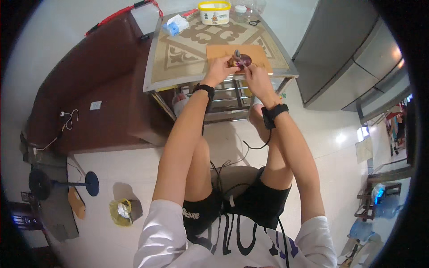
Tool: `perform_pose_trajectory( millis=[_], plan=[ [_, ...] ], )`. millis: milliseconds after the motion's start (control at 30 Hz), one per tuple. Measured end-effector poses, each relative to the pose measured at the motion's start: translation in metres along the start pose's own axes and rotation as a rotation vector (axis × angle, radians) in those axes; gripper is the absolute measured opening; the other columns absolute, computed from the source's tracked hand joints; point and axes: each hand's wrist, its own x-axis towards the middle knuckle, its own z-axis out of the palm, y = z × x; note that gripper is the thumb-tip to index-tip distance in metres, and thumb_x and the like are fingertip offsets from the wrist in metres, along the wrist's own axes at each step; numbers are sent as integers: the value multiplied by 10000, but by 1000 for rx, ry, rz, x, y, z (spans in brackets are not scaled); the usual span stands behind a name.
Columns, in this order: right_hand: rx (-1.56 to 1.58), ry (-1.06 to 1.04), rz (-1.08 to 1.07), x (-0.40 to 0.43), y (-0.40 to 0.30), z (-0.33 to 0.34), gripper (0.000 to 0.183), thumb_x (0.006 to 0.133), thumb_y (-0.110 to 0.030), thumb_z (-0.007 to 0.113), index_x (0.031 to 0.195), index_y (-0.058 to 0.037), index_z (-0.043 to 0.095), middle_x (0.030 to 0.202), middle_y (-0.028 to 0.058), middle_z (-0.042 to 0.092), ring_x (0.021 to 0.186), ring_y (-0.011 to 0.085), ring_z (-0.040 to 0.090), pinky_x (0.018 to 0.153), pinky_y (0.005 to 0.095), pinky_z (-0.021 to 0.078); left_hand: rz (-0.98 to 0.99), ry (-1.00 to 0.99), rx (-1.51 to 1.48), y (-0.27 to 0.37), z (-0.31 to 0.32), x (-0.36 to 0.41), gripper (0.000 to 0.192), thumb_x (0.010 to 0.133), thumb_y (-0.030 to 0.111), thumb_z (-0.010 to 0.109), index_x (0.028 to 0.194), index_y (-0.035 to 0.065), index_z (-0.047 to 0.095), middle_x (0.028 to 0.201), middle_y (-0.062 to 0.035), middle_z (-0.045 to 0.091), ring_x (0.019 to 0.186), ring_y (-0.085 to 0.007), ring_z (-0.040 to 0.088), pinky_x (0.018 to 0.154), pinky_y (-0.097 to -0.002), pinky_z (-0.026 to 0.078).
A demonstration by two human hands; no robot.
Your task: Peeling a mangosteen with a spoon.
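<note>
At the near edge of the table, my left hand (220, 69) grips a dark purple fruit or vegetable (246, 59) from the left side. Yellowish and bright purple patches show near my fingertips. My right hand (258, 78) is closed around a slim utensil (237, 53), whose grey rounded end rises over the produce. Its exact kind is too small to tell. Both hands are above a wooden cutting board (219, 50), where small scraps lie to the right.
On the patterned table (181, 72) stand a yellow-rimmed white tub (215, 16), a tissue pack (175, 25) and a clear jar (240, 14). A brown sofa (100, 80) borders the left, a grey cabinet (335, 50) the right. A lined bin (120, 211) and fan (92, 183) occupy the floor.
</note>
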Motion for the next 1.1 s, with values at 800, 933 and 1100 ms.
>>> perform_pose_trajectory(
  millis=[800, 933, 1100],
  plan=[
    [-42, 7, -17, 8, -14, -8, 315, 965, -232, 557, 918, 42, 705, 872, 304, 655, 850, 478, 644, 752, 514, 509, 157, 60, -89, -76, 11, 30, 477, 799, 146, 801, 1222, 1, 636, 990, -108, 723, 873, -184, 661, 805, -341, 526],
    [-113, -27, 17, 9, 0, -10, 312, 966, -227, 556, 930, 44, 706, 872, 313, 653, 855, 485, 642, 764, 515, 510, 125, 26, -104, -58, 22, 25, 441, 785, 151, 808, 1186, 35, 666, 916, -121, 722, 801, -194, 672, 748, -340, 531],
    [14, -75, 88, -17, -9, -22, 311, 966, -228, 557, 913, 43, 699, 850, 314, 648, 860, 488, 636, 756, 515, 510, 191, -60, -304, -66, 9, 27, 481, 833, 14, 750, 1287, -8, 595, 1039, -67, 711, 863, -109, 647, 776, -283, 536]
  ],
)
